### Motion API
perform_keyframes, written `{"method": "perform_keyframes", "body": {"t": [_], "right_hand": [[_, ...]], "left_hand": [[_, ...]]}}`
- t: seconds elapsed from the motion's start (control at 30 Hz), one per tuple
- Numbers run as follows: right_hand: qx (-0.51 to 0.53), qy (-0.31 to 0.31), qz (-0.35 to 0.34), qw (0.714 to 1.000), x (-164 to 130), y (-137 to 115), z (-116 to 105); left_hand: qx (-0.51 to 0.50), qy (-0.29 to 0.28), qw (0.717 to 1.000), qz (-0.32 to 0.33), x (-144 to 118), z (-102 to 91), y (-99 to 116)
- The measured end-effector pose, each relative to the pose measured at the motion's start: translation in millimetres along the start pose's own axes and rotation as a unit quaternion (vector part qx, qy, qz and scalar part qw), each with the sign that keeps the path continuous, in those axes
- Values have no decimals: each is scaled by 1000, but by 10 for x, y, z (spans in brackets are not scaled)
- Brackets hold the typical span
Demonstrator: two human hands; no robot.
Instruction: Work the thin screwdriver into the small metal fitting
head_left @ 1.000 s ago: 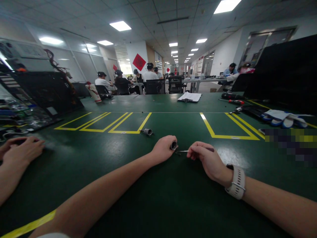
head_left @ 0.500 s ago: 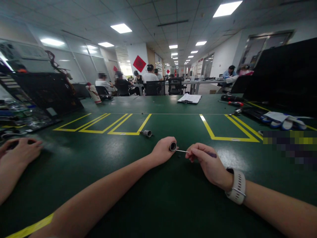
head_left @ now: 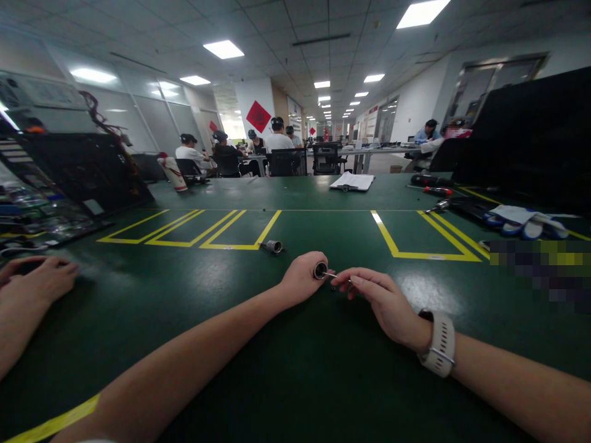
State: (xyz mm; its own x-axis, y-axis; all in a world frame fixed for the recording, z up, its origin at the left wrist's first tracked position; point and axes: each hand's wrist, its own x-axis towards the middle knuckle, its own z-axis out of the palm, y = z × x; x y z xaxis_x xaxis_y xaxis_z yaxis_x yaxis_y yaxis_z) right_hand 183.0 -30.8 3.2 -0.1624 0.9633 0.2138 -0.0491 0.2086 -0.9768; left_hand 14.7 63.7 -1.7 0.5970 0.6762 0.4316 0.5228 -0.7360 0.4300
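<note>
The right hand (head_left: 385, 301) has moved in toward the left hand (head_left: 302, 278) over the last second: a second ago a long stretch of the thin metal tool (head_left: 331, 275) showed between them, and now only a short bit of shaft is visible between the right fingertips and the mouth of the small cylinder (head_left: 320, 270). The tool's tip now sits at or just inside the cylinder's open end; how deep it goes cannot be told. The left grip is closed around the cylinder, holding it just above the tabletop (head_left: 295, 369) with the opening turned toward the right hand, and it has hardly shifted. The right grip is a pinch closed on the tool, with the dark handle now hidden in the hand. I judge that the work has gone from lining up the tool to working at the opening, so steadiness of the left hand matters most now. A second, similar cylinder (head_left: 274, 247) lies untouched farther out, by the yellow lines. At the far left, another person's hand (head_left: 39, 280) rests flat on the tabletop, much as before.
</note>
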Motion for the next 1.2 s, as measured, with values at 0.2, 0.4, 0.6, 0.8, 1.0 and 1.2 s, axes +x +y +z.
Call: {"method": "perform_keyframes", "body": {"t": [0.2, 0.4, 0.6, 0.8, 1.0, 1.2], "right_hand": [[-3, 6, -12, 1000, 2, 19, -7], [-5, 10, -18, 1000, -1, 31, -17], [-6, 3, -16, 1000, 21, 51, -24], [-42, 22, -17, 999, 25, 71, -46], [-39, 60, -39, 997, 2, 47, -39], [-130, 57, -38, 989, -12, -6, -1]], "left_hand": [[9, -10, 1000, 14, -3, 3, -6], [13, -19, 1000, 12, -7, 8, 0], [12, -20, 1000, 14, -7, 7, 5], [10, -40, 999, 28, -7, -12, 24], [26, -44, 998, 22, 12, -1, 21], [83, -58, 994, 46, 5, 10, 4]]}}
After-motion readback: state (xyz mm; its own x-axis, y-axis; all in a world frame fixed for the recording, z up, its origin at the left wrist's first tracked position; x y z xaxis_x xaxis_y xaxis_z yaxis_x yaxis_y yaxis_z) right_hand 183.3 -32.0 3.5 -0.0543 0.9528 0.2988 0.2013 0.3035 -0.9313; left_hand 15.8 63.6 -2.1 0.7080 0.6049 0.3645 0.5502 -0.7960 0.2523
